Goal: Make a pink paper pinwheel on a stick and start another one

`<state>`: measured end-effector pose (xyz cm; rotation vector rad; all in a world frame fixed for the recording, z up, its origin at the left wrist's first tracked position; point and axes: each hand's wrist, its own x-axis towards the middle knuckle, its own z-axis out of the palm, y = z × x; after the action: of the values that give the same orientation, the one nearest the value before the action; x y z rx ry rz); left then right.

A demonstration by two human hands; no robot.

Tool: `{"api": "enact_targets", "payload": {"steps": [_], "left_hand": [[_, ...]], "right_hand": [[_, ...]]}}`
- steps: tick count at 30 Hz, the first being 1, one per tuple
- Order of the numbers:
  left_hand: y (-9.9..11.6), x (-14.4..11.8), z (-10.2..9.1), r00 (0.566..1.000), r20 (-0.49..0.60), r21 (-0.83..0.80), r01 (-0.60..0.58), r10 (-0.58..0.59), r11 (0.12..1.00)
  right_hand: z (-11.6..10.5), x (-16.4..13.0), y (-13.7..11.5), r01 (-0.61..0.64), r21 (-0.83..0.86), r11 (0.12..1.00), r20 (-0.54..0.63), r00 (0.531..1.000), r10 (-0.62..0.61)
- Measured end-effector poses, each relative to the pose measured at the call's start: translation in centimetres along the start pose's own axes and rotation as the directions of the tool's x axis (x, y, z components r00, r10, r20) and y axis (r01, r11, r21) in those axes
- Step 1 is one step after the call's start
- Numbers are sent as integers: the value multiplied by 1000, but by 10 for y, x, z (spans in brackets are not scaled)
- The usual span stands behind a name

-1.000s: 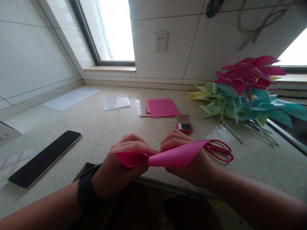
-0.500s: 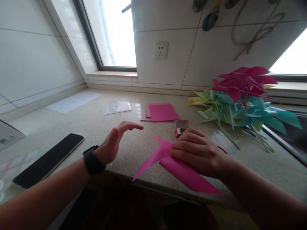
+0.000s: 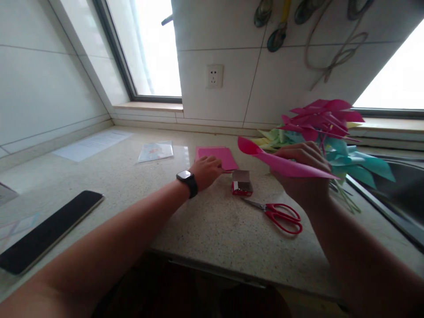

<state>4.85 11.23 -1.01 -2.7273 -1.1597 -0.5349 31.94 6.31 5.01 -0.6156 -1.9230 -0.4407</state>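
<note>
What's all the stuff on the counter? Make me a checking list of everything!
Surface: speckled stone counter, glossy near the wall.
Job's things: folded pink paper piece held up in the right hand; stack of pink sheets under the left hand.
Clutter: small red box, open; red scissors; pile of pink, teal and yellow-green paper pieces; black phone; clear packet; white printed sheet.
Grippers: right hand closed on the paper piece; left hand flat on the stack.
Cables: cord looped on the wall.
Surroundings: tiled wall, socket, two windows, sink edge at right.
</note>
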Motion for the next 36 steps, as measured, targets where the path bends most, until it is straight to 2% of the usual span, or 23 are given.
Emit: {"api": "enact_targets", "payload": {"steps": [7, 14, 21, 24, 27, 28, 30, 32, 34, 36], "left_hand": [[-3, 1, 7, 999, -10, 86, 54, -53, 995], [2, -14, -12, 990, -67, 50, 127, -124, 991], [14, -51, -41, 954, -134, -164, 245, -268, 956], [23, -67, -48, 921, -151, -294, 306, -360, 905], [29, -75, -51, 900, -119, -443, 331, -420, 833], [29, -75, -52, 895, -99, -499, 333, -435, 800], [30, -73, -54, 880, -39, -657, 334, -473, 676], [29, -70, -57, 858, 52, -844, 311, -512, 436], [28, -66, -59, 848, 113, -940, 260, -518, 220], [26, -64, -59, 844, 144, -971, 221, -517, 91]], "right_hand": [[14, -7, 6, 23, 30, 999, 72, 997, -25], [13, -5, 4, 7, 22, 1000, 72, 997, -8], [13, -6, 3, 19, 29, 999, 76, 997, -21], [13, -6, 1, 11, 32, 999, 79, 997, -13], [13, -6, -3, 27, 37, 999, 71, 997, -29], [13, -6, -5, 36, 42, 998, 66, 997, -39], [12, -6, -10, 59, 60, 996, 78, 995, -63], [10, -5, -16, 76, 86, 993, 110, 990, -85], [8, -5, -23, 71, 124, 990, 151, 985, -89], [7, -4, -29, 49, 179, 983, 205, 975, -86]]}}
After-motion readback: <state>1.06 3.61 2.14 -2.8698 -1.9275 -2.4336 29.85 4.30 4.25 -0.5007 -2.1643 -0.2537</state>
